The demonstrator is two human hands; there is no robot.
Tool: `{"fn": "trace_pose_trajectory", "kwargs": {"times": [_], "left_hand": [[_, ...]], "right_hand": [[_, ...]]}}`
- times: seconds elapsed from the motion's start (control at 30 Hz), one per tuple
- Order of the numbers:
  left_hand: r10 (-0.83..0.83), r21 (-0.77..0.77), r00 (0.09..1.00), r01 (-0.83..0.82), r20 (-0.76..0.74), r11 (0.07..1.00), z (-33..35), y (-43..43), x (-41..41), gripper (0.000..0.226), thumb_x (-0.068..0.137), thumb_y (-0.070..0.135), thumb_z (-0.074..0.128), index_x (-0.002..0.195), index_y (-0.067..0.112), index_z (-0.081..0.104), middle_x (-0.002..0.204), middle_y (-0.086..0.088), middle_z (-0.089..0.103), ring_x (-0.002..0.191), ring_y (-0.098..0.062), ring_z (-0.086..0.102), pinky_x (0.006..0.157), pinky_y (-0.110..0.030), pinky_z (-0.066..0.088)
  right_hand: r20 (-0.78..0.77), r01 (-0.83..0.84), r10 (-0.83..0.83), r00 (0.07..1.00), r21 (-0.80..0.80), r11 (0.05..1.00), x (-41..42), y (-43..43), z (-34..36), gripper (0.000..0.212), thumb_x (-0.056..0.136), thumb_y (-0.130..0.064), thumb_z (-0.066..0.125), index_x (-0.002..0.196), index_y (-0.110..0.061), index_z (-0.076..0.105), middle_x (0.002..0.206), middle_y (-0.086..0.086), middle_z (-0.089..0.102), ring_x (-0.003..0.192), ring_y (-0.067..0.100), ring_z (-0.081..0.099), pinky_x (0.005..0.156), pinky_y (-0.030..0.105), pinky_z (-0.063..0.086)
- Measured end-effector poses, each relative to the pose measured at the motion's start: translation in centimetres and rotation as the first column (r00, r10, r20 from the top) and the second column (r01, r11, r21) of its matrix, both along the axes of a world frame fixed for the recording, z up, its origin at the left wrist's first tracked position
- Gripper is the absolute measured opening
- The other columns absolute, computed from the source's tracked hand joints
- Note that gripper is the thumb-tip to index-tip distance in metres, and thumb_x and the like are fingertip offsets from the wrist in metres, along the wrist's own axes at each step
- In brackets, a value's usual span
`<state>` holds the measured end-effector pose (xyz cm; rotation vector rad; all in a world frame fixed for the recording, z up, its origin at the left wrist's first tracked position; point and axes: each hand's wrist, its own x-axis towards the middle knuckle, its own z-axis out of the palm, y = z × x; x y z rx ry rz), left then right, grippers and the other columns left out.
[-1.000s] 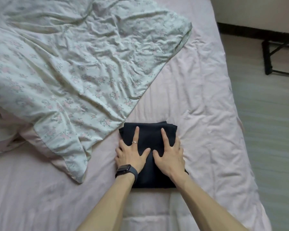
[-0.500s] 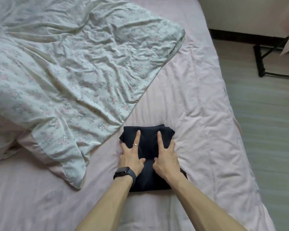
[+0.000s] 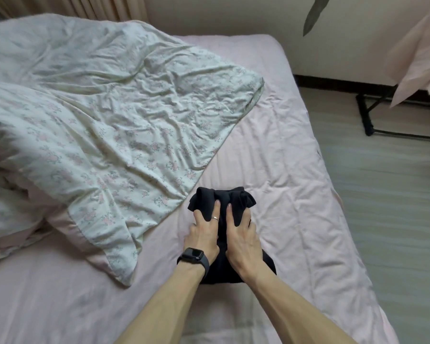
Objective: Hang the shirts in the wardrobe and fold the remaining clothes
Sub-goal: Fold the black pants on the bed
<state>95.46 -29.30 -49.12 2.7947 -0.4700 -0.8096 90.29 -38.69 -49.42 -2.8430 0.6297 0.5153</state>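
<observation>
Fingers (image 3: 217, 207) of the left hand (image 3: 204, 234) and right hand (image 3: 245, 244) were dug into a folded black cloth garment (image 3: 236, 198). One finger of each hand lay straight along its top, side by side and almost touching. The outer fingers curled into the bunched folds at either flank, so both hands looked to be gripping the cloth rather than resting flat on it. The garment lay directly under both palms on the pale pink quilted bed cover (image 3: 288, 175). Its long axis ran from the wrists out past the fingertips, in line with the forearms, and its rumpled far end reached just beyond the fingertips. Neither hand was nearer than the other, since they sat level and shared the bundle down the middle. Judging from that, the next move would turn on drawing or rolling the far end back toward the wrists along this axis. A white quilt printed with small pink flowers (image 3: 109, 115) had its corner just to the left of the fingers, close to the garment but apparently not on it. The left wrist wore a black smartwatch (image 3: 193, 254) with a dark face and the left hand a thin ring (image 3: 215, 218). No brand, label or writing could be read anywhere.
</observation>
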Motion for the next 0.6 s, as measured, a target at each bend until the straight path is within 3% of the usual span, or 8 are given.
{"fn": "trace_pose_trajectory", "kwargs": {"times": [0.1, 0.17, 0.3, 0.43, 0.6], "left_hand": [[0.007, -0.058, 0.997, -0.002, 0.072, 0.998, 5.8, -0.3, 1.5, 0.102, 0.091, 0.009, 0.06, 0.156, 0.041, -0.011, 0.125, -0.014, 0.026, 0.09, -0.031, 0.056, 0.078, -0.041, 0.054], [0.004, -0.102, 0.992, 0.009, 0.127, 0.995, 10.4, -0.4, 2.9, 0.101, 0.091, 0.009, 0.06, 0.156, 0.041, -0.01, 0.127, -0.014, 0.026, 0.091, -0.033, 0.057, 0.077, -0.04, 0.053], [0.018, -0.223, 0.968, 0.04, 0.249, 0.974, 21.7, -1.5, 6.0, 0.1, 0.09, 0.006, 0.057, 0.155, 0.045, -0.009, 0.129, -0.014, 0.024, 0.094, -0.036, 0.057, 0.074, -0.042, 0.052], [0.008, -0.318, 0.918, 0.129, 0.397, 0.939, 35.1, -2.7, 7.3, 0.104, 0.087, 0.006, 0.058, 0.152, 0.05, -0.01, 0.133, -0.015, 0.022, 0.1, -0.04, 0.056, 0.081, -0.048, 0.054], [0.007, -0.345, 0.825, 0.229, 0.565, 0.91, 50.5, -2.9, 6.8, 0.106, 0.086, 0.006, 0.06, 0.152, 0.051, -0.01, 0.129, -0.013, 0.023, 0.101, -0.042, 0.057, 0.085, -0.048, 0.053]], "right_hand": [[0.099, 0.001, -0.001, 0.995, 0.009, 1.0, 1.3, -0.5, 6.1, 0.097, 0.081, 0.005, 0.055, 0.16, -0.021, 0.004, 0.155, 0.03, 0.014, 0.105, 0.039, 0.051, 0.082, 0.044, 0.053], [0.18, 0.007, -0.008, 0.984, 0.007, 1.0, 2.4, -1.0, 10.9, 0.1, 0.081, 0.004, 0.055, 0.16, -0.023, -0.001, 0.156, 0.028, 0.009, 0.109, 0.038, 0.048, 0.083, 0.043, 0.052], [0.363, 0.016, -0.009, 0.932, -0.016, 1.0, 4.5, -2.5, 21.6, 0.103, 0.08, 0.003, 0.057, 0.16, -0.026, -0.002, 0.156, 0.027, 0.011, 0.108, 0.039, 0.049, 0.081, 0.047, 0.053], [0.54, 0.048, 0.014, 0.841, -0.1, 0.994, 5.7, -4.3, 33.9, 0.104, 0.079, 0.001, 0.062, 0.161, -0.024, 0.003, 0.151, 0.029, 0.017, 0.102, 0.042, 0.052, 0.076, 0.048, 0.054], [0.714, 0.093, 0.052, 0.698, -0.162, 0.983, 5.0, -5.0, 48.5, 0.082, 0.094, -0.011, 0.051, 0.16, -0.025, 0.005, 0.148, 0.027, 0.018, 0.099, 0.045, 0.052, 0.077, 0.053, 0.056]]}}
